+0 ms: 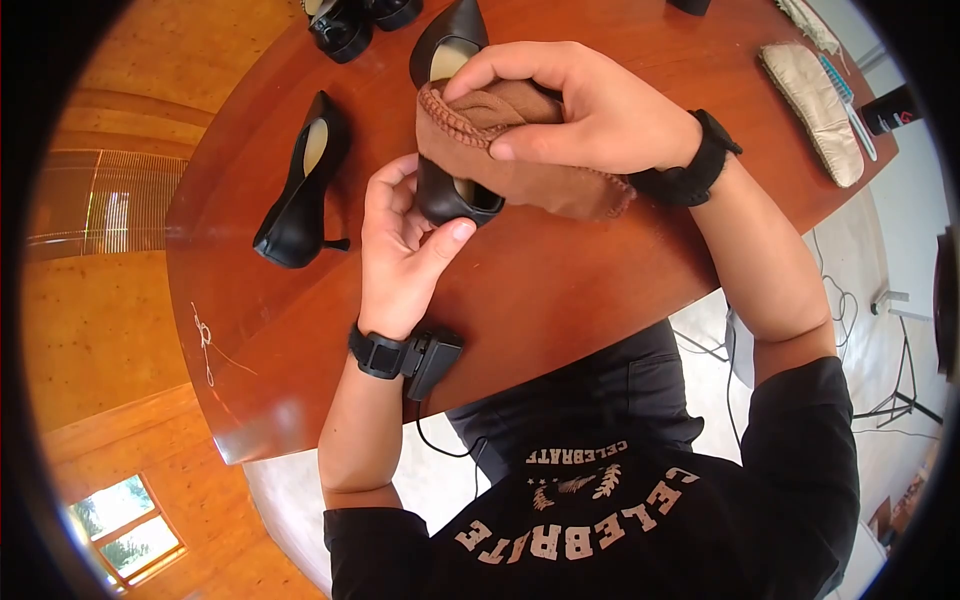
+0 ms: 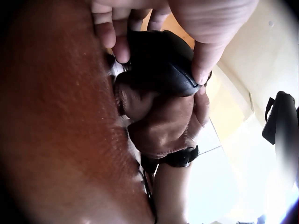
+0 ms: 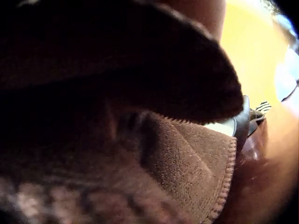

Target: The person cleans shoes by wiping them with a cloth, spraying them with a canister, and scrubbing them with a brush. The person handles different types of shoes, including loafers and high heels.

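My left hand (image 1: pixel 400 250) grips the heel end of a black pointed high-heeled shoe (image 1: pixel 453 208), thumb on the back rim and fingers round the far side. The shoe's toe points away from me. My right hand (image 1: pixel 615 110) pinches a brown cloth (image 1: pixel 545 175) with stitched edges between thumb and fingers. The cloth lies bunched across the shoe's middle, hiding part of its opening, and one end hangs to the right. In the left wrist view the black heel cup (image 2: pixel 163 60) shows under my thumb, with the cloth (image 2: pixel 163 123) just beyond. The cloth (image 3: pixel 187 158) fills most of the right wrist view.
A matching black heel (image 1: pixel 300 205) lies on its side on the brown table (image 1: pixel 600 270), left of my hands. Shiny black shoes (image 1: pixel 340 30) stand at the far edge. A beige pad (image 1: pixel 812 112), a blue-bristled brush (image 1: pixel 838 80) and a dark can (image 1: pixel 890 110) are at right.
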Available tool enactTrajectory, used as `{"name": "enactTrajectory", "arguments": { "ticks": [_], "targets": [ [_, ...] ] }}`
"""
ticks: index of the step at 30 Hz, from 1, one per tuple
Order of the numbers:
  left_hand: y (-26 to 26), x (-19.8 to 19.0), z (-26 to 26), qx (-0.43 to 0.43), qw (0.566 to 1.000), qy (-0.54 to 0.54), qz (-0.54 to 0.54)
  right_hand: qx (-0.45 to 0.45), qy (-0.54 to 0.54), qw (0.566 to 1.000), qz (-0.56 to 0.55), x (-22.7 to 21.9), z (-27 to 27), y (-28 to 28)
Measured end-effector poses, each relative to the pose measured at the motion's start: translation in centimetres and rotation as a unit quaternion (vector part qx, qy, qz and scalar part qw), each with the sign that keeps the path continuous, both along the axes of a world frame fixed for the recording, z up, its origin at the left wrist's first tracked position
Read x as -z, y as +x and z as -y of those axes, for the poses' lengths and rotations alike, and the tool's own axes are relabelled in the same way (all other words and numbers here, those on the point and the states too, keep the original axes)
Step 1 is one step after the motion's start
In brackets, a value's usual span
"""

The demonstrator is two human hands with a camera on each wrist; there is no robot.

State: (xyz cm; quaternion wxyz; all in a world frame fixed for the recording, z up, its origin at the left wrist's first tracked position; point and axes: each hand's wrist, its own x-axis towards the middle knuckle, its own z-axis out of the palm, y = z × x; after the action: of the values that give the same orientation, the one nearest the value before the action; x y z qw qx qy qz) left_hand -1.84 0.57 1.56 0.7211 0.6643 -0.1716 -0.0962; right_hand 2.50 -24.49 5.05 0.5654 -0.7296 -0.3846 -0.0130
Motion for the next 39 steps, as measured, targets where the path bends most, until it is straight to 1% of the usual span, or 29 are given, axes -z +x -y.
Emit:
{"name": "enactTrajectory", "arguments": {
  "ticks": [2,5,8,11,14,16,18,21,23,24,25,28,29,30,31,32,35,39],
  "targets": [
    [0.1,-0.1,-0.1,0.004,1.000,0.017,0.000,0.040,-0.029,0.998,0.029,0.6,-0.1,0.3],
    [0.1,-0.2,-0.1,0.006,1.000,0.023,-0.006,0.105,-0.052,0.993,0.030,1.1,-0.1,0.6],
    [0.1,-0.1,-0.1,0.006,1.000,0.025,-0.007,0.124,-0.035,0.988,0.090,1.8,0.0,1.3],
    [0.2,-0.1,-0.2,0.009,1.000,0.027,-0.002,0.017,-0.009,0.997,0.071,1.4,0.1,1.0],
    [0.2,0.0,-0.3,0.016,1.000,0.022,0.000,-0.038,0.008,0.999,-0.001,0.6,0.2,0.2],
    [0.1,-0.1,-0.1,0.022,1.000,0.021,-0.002,-0.051,0.040,0.998,-0.020,0.3,0.2,0.0],
    [0.2,0.0,-0.3,0.029,0.998,0.051,0.010,-0.063,0.075,0.995,-0.026,-0.1,0.2,-0.2],
    [0.1,-0.3,-0.1,0.031,0.995,0.085,0.036,-0.085,0.150,0.982,-0.077,-0.7,0.4,-0.5],
    [0.0,-0.3,0.0,0.030,0.993,0.107,0.048,-0.036,0.069,0.997,0.021,-0.6,0.3,-0.4],
    [-0.1,-0.1,-0.1,0.029,0.991,0.120,0.052,-0.010,0.028,0.997,0.071,-0.6,0.3,-0.2],
    [-0.1,0.0,-0.2,0.029,0.989,0.133,0.056,0.026,-0.045,0.989,0.137,-0.1,0.2,0.1],
    [0.0,0.0,-0.1,0.031,0.988,0.138,0.055,0.092,-0.053,0.986,0.130,0.5,0.1,0.3],
    [0.1,0.1,0.0,0.031,0.988,0.137,0.056,0.132,-0.064,0.979,0.139,0.9,0.4,0.8],
    [0.1,0.1,0.0,0.032,0.989,0.137,0.055,0.186,-0.067,0.967,0.161,1.5,0.7,1.5],
    [0.1,0.1,0.0,0.033,0.989,0.137,0.055,0.221,-0.071,0.953,0.195,2.1,1.0,2.4],
    [0.1,0.0,0.0,0.031,0.990,0.130,0.053,0.255,-0.076,0.937,0.228,1.7,1.0,2.7],
    [0.2,-0.3,-0.1,0.029,0.992,0.117,0.048,0.313,-0.089,0.937,0.124,-0.2,1.9,1.7],
    [0.1,-0.6,-0.3,0.042,0.992,0.110,0.048,0.413,-0.092,0.895,0.140,-0.2,3.0,2.4]
  ]
}}
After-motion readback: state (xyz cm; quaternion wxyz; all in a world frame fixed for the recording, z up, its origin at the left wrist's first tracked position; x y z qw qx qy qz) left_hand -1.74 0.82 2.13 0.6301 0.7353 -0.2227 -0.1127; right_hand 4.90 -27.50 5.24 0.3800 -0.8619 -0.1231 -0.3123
